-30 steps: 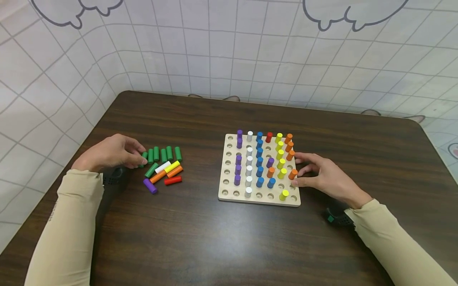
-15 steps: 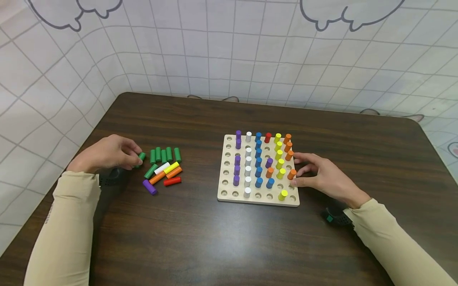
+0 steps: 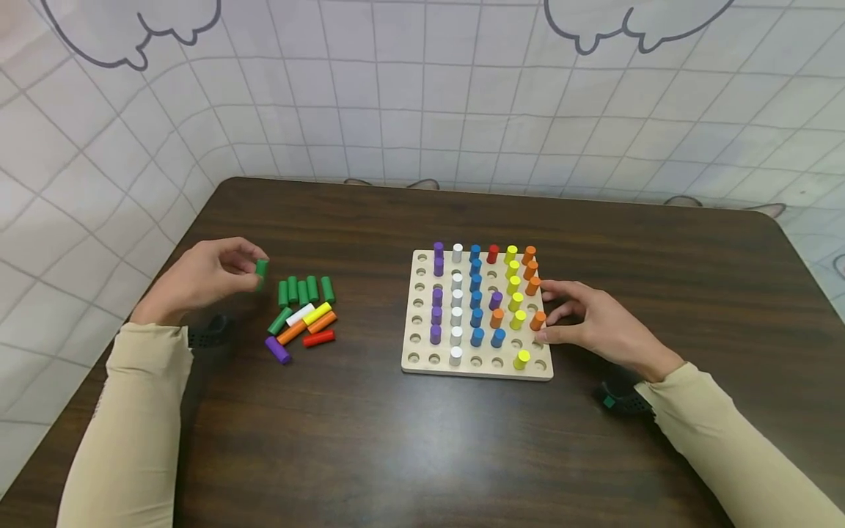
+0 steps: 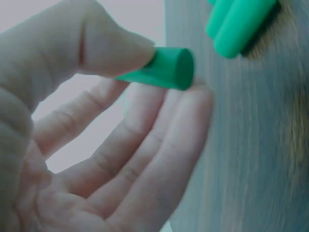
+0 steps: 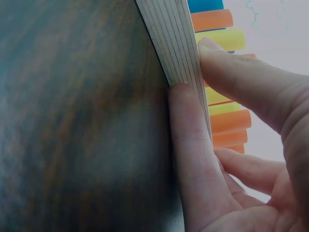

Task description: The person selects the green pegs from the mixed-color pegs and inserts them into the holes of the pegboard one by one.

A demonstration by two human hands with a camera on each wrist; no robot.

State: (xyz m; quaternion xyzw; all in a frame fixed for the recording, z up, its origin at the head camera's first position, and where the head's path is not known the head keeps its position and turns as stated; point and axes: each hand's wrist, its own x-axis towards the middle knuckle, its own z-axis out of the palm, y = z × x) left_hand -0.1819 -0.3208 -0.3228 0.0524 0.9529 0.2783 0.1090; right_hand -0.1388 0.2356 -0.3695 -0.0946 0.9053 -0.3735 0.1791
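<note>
My left hand [image 3: 205, 277] pinches a green peg [image 3: 261, 273] between thumb and fingertips, above the table's left side. In the left wrist view the green peg [image 4: 176, 67] sticks out past the thumb tip. Beside this hand lie several other green pegs [image 3: 303, 292]. My right hand [image 3: 597, 326] holds the right edge of a wooden pegboard [image 3: 485, 370]. In the right wrist view the thumb [image 5: 231, 67] lies over the board's top face and a finger [image 5: 190, 130] rests against its layered side [image 5: 174, 43]. Purple, white, blue, red, yellow and orange pegs stand in the board.
Near the green pegs lie a white peg [image 3: 300, 315], a yellow peg [image 3: 317, 313], orange pegs [image 3: 291, 332], a red peg [image 3: 320, 338] and a purple peg [image 3: 278, 350]. The dark wooden table [image 3: 370, 440] ends at a grid-patterned cloth [image 3: 409, 88] behind and on the left.
My left hand has taken a green peg from the left end of the green row and lifted it off the table. The right hand stays at the board's edge.
</note>
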